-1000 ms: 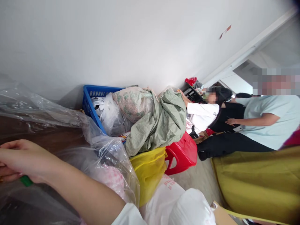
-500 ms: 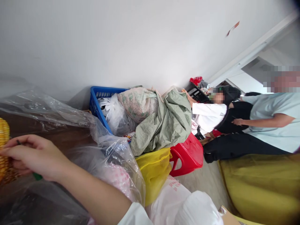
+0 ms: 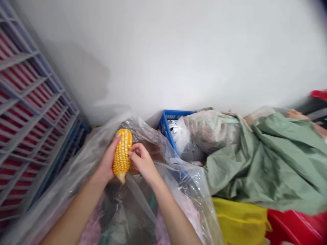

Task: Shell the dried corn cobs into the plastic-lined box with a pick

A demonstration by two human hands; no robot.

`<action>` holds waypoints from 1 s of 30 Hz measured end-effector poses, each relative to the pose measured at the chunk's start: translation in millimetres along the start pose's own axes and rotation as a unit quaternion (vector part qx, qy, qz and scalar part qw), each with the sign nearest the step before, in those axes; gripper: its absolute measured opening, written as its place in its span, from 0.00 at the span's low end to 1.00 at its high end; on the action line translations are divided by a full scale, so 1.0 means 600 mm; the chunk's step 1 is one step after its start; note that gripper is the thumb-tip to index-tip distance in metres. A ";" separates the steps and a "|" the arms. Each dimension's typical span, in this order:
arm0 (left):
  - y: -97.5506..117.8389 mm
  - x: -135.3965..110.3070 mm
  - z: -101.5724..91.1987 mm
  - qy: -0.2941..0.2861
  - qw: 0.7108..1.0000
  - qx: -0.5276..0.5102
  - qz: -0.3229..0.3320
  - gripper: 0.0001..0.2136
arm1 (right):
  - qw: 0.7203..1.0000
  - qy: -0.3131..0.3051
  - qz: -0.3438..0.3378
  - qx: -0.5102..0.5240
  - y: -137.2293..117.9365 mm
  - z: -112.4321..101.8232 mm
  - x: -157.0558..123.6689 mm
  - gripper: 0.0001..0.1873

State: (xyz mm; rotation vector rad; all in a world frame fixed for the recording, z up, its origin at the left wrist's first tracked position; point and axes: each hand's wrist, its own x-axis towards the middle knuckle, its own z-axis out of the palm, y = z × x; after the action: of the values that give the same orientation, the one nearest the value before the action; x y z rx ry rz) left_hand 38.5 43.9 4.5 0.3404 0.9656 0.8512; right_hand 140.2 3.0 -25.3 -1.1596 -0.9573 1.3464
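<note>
A yellow corn cob, stripped of its husk, stands almost upright in the middle of the view. My left hand wraps its left side, with the thumb up along the kernels. My right hand presses its fingertips against the cob's right side. A brownish patch shows behind the cob, partly hidden by my right hand. Beneath my hands and around my forearms lies a large clear plastic bag with pink and dark contents showing through.
A grey shelf rack with red-and-white goods fills the left side. Beyond the hands stand a blue plastic basket, a white plastic bag and a green woven sack. A yellow bag and a red stool sit lower right, below a white wall.
The view has swung left, bringing in the shelf rack and losing the people. The cob, earlier at the left edge beside one hand, now sits mid-view between both hands.
</note>
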 end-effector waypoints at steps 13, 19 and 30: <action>0.005 -0.009 -0.003 -0.031 0.999 -0.034 -0.003 0.14 | 0.970 -0.038 -0.146 -0.191 -0.029 -0.009 -0.020 0.08; -0.006 -0.005 -0.010 -0.044 0.999 0.009 -0.005 0.14 | 0.960 0.000 -0.152 -0.235 -0.036 -0.024 -0.012 0.10; -0.017 0.006 -0.017 -0.031 0.995 0.083 0.046 0.20 | 0.873 -0.030 -0.203 -0.443 -0.030 -0.036 -0.012 0.10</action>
State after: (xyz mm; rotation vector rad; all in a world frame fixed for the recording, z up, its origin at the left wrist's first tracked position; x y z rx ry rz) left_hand 35.7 39.2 -9.3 0.5552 0.9702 0.8411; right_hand 165.0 -3.8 -11.2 -1.4538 -1.8514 0.5720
